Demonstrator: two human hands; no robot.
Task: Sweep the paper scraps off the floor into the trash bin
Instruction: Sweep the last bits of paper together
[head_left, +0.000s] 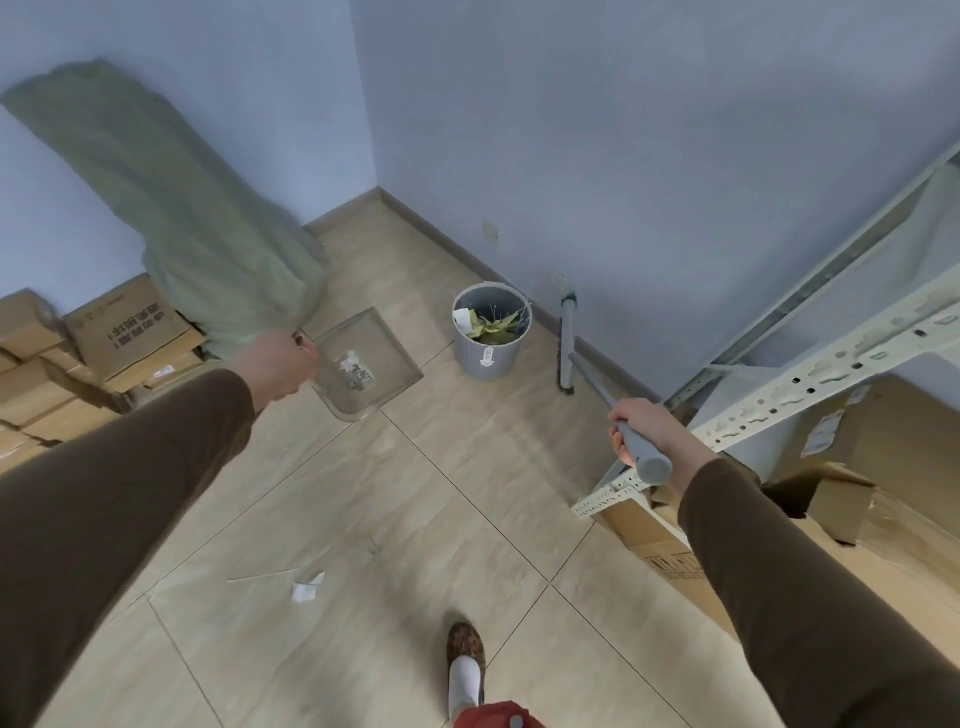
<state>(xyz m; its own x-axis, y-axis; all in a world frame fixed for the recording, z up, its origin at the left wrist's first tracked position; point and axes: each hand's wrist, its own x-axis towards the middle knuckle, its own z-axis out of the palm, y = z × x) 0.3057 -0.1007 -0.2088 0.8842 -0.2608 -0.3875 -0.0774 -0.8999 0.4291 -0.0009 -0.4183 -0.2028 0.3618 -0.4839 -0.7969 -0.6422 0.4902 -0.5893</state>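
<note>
My left hand (278, 366) grips the handle of a clear plastic dustpan (366, 358), held above the floor left of the bin, with paper scraps (356, 370) lying in it. My right hand (647, 434) grips the grey handle of a broom (602, 387); its head (567, 343) stands against the wall right of the bin. The grey trash bin (488, 358) sits by the wall and holds yellow and white paper. A white paper scrap (306, 588) and a thin stick (262, 576) lie on the tiled floor near my foot.
A big green sack (171, 208) leans in the left corner over stacked cardboard boxes (124, 332). A white metal shelf rack (810, 374) with cardboard boxes (852, 499) under it runs along the right. My slippered foot (466, 660) is at the bottom.
</note>
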